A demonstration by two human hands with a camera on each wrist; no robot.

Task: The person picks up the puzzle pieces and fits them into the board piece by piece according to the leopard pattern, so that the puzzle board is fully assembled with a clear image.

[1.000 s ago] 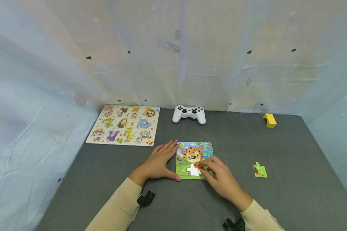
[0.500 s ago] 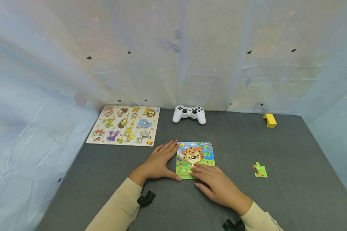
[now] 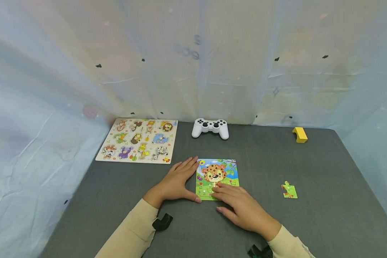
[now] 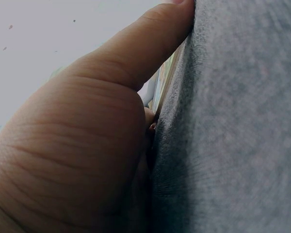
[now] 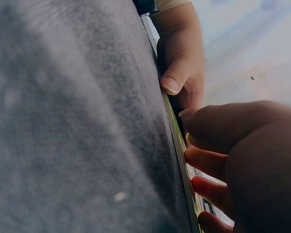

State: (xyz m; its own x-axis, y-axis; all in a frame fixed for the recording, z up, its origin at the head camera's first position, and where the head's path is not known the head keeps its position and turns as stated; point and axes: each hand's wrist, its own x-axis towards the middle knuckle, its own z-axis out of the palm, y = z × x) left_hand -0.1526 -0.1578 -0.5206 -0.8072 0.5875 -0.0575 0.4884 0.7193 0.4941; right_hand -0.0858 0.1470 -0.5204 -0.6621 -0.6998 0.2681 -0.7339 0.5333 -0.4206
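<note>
A small square leopard jigsaw puzzle [image 3: 214, 174] lies flat in the middle of the grey table. At its left edge, my left hand [image 3: 179, 182] is spread, with fingertips by the upper left corner and the thumb at the lower left corner. Over the puzzle's lower right part, my right hand [image 3: 240, 208] lies with straight fingers, fingertips on the picture. Its thumb sits apart from the board, just below the near edge. In the right wrist view, the right fingers [image 5: 211, 162] touch the board's surface. A loose green puzzle piece [image 3: 289, 190] lies to the right.
A wooden animal peg puzzle [image 3: 137, 141] lies at the back left. Behind the leopard puzzle stands a white game controller [image 3: 210, 128]. A yellow arched block [image 3: 300, 134] is near the back right corner. A pale plastic sheet [image 3: 200, 64] hangs behind the table.
The right hand has gone from pinching a piece at the white gap to laying straight fingers on the board. That white gap no longer shows. The left hand has stayed in place.
</note>
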